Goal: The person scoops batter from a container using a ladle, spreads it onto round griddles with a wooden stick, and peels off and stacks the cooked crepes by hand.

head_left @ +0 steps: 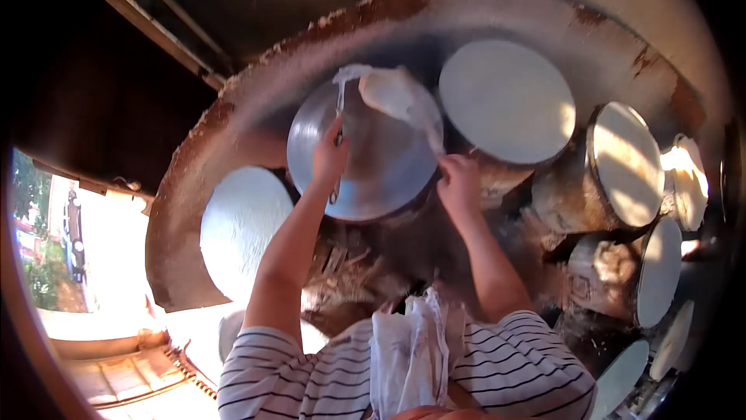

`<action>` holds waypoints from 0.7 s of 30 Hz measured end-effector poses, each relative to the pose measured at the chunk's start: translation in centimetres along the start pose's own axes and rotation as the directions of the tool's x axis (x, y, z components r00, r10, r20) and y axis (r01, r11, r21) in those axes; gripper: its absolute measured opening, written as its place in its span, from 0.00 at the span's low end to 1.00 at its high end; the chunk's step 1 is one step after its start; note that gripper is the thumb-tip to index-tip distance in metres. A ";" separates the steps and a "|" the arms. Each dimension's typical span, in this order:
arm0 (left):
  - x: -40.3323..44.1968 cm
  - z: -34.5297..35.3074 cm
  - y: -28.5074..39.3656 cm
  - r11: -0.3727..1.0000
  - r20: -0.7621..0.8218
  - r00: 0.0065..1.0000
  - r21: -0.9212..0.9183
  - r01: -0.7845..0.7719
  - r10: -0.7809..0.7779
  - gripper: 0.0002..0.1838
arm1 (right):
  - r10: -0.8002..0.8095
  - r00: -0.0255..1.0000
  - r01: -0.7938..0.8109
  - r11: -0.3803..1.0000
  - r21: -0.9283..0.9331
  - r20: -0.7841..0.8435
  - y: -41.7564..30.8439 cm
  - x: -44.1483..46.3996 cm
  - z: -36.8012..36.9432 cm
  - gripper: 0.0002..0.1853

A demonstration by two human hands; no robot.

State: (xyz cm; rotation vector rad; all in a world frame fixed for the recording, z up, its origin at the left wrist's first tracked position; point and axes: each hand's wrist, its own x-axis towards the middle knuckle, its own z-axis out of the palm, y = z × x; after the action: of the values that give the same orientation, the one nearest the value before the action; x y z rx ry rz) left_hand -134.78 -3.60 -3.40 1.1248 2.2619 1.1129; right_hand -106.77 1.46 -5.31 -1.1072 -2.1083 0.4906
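A wide, round metal pan (381,163) lies in front of me. Over its left part, my left hand (330,157) is closed around a slim metal-handled utensil (340,101), whose far end is coated in white stuff. At the pan's right edge, my right hand (458,181) grips the handle of a pale, broad-headed scoop (388,95). The scoop's head is tilted over the far side of the pan, close to the end of the utensil. Motion blurs the scoop and its handle, so I cannot tell what it carries.
Several round vessels with white tops surround the pan, including one at left (245,226), one at upper right (507,101) and one at right (628,163). A curved, rough-edged wall (256,86) rises behind. Wood pieces (342,261) lie below the pan.
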 end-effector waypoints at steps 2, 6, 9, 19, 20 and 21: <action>-2.7 -1.3 1.2 0.988 0.053 0.988 0.054 0.144 -0.147 0.29 | 0.037 0.999 -0.038 0.997 0.060 0.022 -0.7 -2.3 0.3 0.17; -1.3 -1.3 0.4 0.992 0.017 0.993 0.053 0.114 -0.115 0.29 | -0.019 1.000 0.018 0.999 0.051 0.014 -2.7 1.2 3.0 0.16; -1.9 -1.7 -0.7 0.997 -0.022 0.997 0.018 0.068 -0.068 0.29 | 0.000 0.999 -0.002 0.999 -0.043 -0.043 -2.1 1.4 0.0 0.15; -6.4 -5.2 0.1 0.770 0.093 0.948 -0.562 0.303 -0.305 0.30 | -0.011 0.997 0.015 0.998 -0.057 0.076 -2.2 2.6 0.9 0.18; -7.6 -5.5 0.1 0.816 0.059 0.950 -0.497 0.294 -0.307 0.30 | -0.039 0.996 0.041 0.999 -0.013 0.086 -2.6 2.0 1.8 0.18; -7.6 -5.8 0.4 0.867 0.018 0.961 -0.427 0.258 -0.277 0.30 | -0.075 0.995 0.072 0.997 0.033 0.065 -3.2 2.3 3.5 0.18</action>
State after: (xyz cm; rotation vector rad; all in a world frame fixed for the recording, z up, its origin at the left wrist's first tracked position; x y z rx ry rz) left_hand -133.55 -12.28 0.43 0.5958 1.9851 1.4286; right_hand -112.05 1.46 -4.88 -1.0046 -2.1831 0.5297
